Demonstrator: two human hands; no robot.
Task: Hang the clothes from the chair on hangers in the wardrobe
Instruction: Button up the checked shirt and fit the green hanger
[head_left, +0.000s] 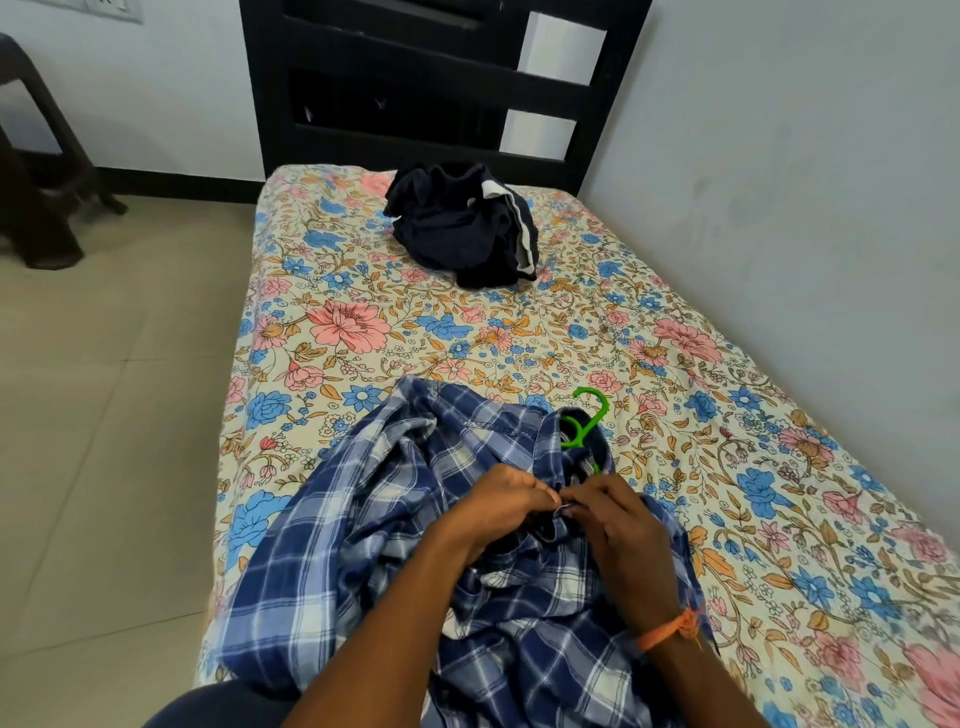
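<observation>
Head view, the only one. Blue plaid shirt (467, 545) lies rumpled on the near end of the bed (519, 338), collar end pointing away from the person, tails toward them. Green hanger (584, 428) is already inside the neck opening: hook sticks out past the collar toward the right, the rest buried under fabric.

Left hand (501, 506) and right hand (618, 519) meet at the shirt front just below the collar, fingertips nearly touching. Both pinch the plaid fabric at the same spot. Looks like a top button being done up, but the button itself is too small to make out. Judgement, not seen.

Key geometry: hanger hook lies just beyond the pinch point, up and right, so the right hand is nearer to it. Shirt's long axis runs roughly from the person toward the headboard (441, 78). Lifting by the hook would take one short reach forward with the right.

Counts: one plaid shirt, one hanger visible, one dark clothes pile (462, 223) near the headboard, well apart from the shirt; can't tell how many garments are in it. One dark chair (36, 171) at far left on the floor. Wardrobe not in frame.
</observation>
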